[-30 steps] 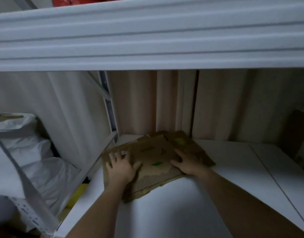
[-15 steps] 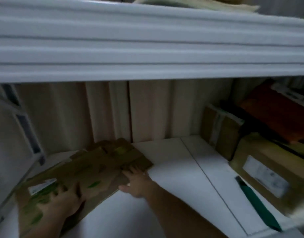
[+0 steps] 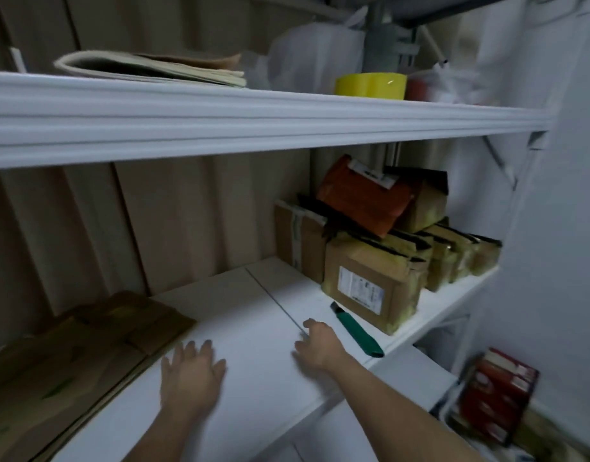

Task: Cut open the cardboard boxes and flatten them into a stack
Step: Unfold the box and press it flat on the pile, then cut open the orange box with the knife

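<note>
left hand (image 3: 192, 375): flat on the white shelf (image 3: 253, 315), fingers spread, palm down, holds nothing
right hand (image 3: 317, 345): over the shelf, fingers loose and apart, holds nothing, near the cutter but not touching it
hands: apart from each other, both empty
flattened cardboard (image 3: 70, 358): brown stack lying flat at shelf's left end, just left of left hand, not touched
cutter (image 3: 357, 330): green, lying on shelf between right hand and labelled box
labelled box (image 3: 370, 281): sealed, white label facing out, front of box row on shelf's right
other boxes (image 3: 453, 255): row behind it, one orange-red box (image 3: 360, 198) tilted on top
upper shelf (image 3: 220, 118): folded papers (image 3: 150, 68), yellow tape roll (image 3: 370, 85)
</note>
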